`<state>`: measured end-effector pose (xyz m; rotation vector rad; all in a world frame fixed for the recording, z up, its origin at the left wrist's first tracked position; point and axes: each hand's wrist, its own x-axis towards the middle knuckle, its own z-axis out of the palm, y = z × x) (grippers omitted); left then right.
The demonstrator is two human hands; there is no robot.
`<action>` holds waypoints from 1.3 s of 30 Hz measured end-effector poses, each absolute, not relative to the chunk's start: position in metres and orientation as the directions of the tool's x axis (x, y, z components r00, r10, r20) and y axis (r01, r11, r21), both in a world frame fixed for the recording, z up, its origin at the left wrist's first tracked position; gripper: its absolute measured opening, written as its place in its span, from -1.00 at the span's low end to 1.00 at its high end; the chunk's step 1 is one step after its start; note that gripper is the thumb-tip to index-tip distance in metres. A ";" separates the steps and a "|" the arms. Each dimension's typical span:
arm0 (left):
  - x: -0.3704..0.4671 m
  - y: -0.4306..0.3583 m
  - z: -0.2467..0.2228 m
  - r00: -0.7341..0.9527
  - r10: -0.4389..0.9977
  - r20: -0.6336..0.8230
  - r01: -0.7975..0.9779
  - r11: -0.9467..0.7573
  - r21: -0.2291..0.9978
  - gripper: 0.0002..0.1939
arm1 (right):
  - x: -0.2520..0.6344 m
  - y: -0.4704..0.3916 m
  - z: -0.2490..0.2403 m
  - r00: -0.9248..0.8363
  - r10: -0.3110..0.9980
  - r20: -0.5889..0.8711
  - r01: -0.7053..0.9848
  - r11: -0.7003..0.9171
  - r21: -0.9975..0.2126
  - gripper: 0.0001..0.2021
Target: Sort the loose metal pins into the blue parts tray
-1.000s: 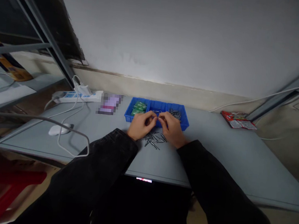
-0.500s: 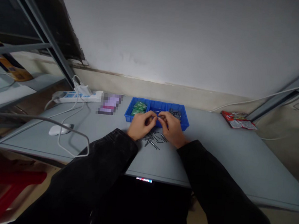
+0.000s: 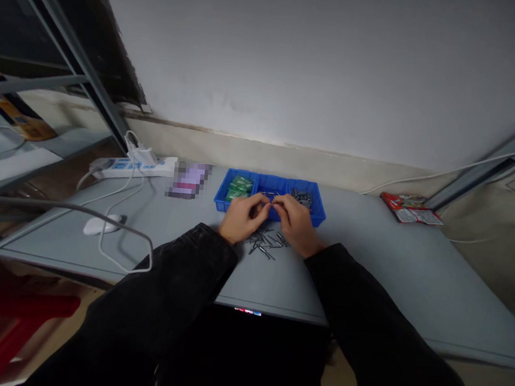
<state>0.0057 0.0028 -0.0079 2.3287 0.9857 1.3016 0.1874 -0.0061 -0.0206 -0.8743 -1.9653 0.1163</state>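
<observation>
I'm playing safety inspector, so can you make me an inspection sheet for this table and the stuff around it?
Surface: grey table, lit dimly.
Job's things: three blue bins in a row, green packets in the left one; loose metal pieces on the table in front.
Clutter: white mouse, power strip, blurred-out purple item, red packet.
Hands: left hand and right hand, fingertips close together; anything pinched is too small to tell.
Cables: white cables over the table's left side.
Surroundings: wall behind, red object lower left; other people: nothing seen.
</observation>
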 end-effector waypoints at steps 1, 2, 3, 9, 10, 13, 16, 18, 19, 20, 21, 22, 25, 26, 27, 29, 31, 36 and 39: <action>0.006 0.003 -0.008 0.355 0.691 0.630 0.424 -0.720 0.550 -0.86 | 0.187 -0.007 -0.021 -0.284 0.626 0.726 0.527 0.735 -0.427 -0.85; 0.006 0.003 -0.008 0.353 0.691 0.630 0.426 -0.719 0.549 -0.86 | 0.187 -0.007 -0.022 -0.272 0.634 0.724 0.528 0.727 -0.439 -0.87; 0.006 0.003 -0.007 0.353 0.691 0.631 0.428 -0.719 0.548 -0.85 | 0.187 -0.007 -0.022 -0.262 0.643 0.719 0.531 0.718 -0.449 -0.89; 0.006 0.005 -0.009 0.359 0.680 0.639 0.431 -0.728 0.533 -0.85 | 0.188 -0.006 -0.023 -0.262 0.649 0.714 0.547 0.709 -0.444 -0.94; 0.006 0.005 -0.010 0.361 0.680 0.639 0.432 -0.729 0.531 -0.84 | 0.188 -0.006 -0.023 -0.258 0.650 0.715 0.551 0.707 -0.443 -0.94; 0.006 0.006 -0.012 0.361 0.677 0.641 0.433 -0.731 0.528 -0.83 | 0.189 -0.006 -0.022 -0.253 0.651 0.715 0.561 0.701 -0.440 -0.91; 0.006 0.006 -0.011 0.354 0.675 0.647 0.433 -0.732 0.526 -0.84 | 0.188 -0.006 -0.021 -0.256 0.647 0.718 0.551 0.708 -0.442 -0.91; 0.005 0.006 -0.011 0.356 0.675 0.646 0.435 -0.731 0.525 -0.85 | 0.188 -0.006 -0.021 -0.265 0.639 0.722 0.540 0.719 -0.437 -0.91; 0.005 0.006 -0.010 0.359 0.675 0.644 0.436 -0.732 0.524 -0.85 | 0.188 -0.006 -0.021 -0.268 0.635 0.724 0.538 0.722 -0.434 -0.91; 0.005 0.006 -0.010 0.363 0.674 0.643 0.435 -0.733 0.523 -0.85 | 0.188 -0.006 -0.021 -0.272 0.635 0.723 0.538 0.723 -0.433 -0.90; 0.005 0.006 -0.010 0.366 0.673 0.643 0.434 -0.734 0.522 -0.85 | 0.188 -0.006 -0.021 -0.275 0.636 0.721 0.540 0.722 -0.432 -0.89; 0.006 0.006 -0.011 0.366 0.672 0.644 0.432 -0.736 0.522 -0.84 | 0.188 -0.005 -0.021 -0.277 0.637 0.720 0.543 0.721 -0.429 -0.88; 0.007 0.005 -0.011 0.363 0.668 0.650 0.425 -0.739 0.522 -0.82 | 0.188 -0.004 -0.023 -0.285 0.624 0.727 0.549 0.728 -0.411 -0.84; 0.007 0.005 -0.011 0.363 0.667 0.650 0.423 -0.740 0.523 -0.82 | 0.189 -0.003 -0.023 -0.289 0.620 0.729 0.550 0.731 -0.404 -0.82; 0.007 0.005 -0.011 0.365 0.668 0.649 0.421 -0.740 0.525 -0.82 | 0.189 -0.003 -0.023 -0.289 0.618 0.731 0.553 0.731 -0.399 -0.80; 0.007 0.004 -0.010 0.368 0.671 0.643 0.418 -0.738 0.531 -0.82 | 0.190 -0.002 -0.023 -0.284 0.613 0.737 0.568 0.727 -0.386 -0.77; 0.007 0.004 -0.008 0.364 0.675 0.642 0.416 -0.734 0.536 -0.83 | 0.191 -0.001 -0.022 -0.268 0.598 0.756 0.595 0.719 -0.358 -0.76; 0.006 0.003 -0.006 0.321 0.680 0.660 0.422 -0.726 0.543 -0.84 | 0.194 0.000 -0.014 -0.218 0.531 0.818 0.633 0.716 -0.296 -0.78; 0.006 0.003 -0.005 0.316 0.682 0.659 0.416 -0.724 0.550 -0.83 | 0.195 -0.002 -0.013 -0.169 0.497 0.851 0.642 0.711 -0.288 -0.80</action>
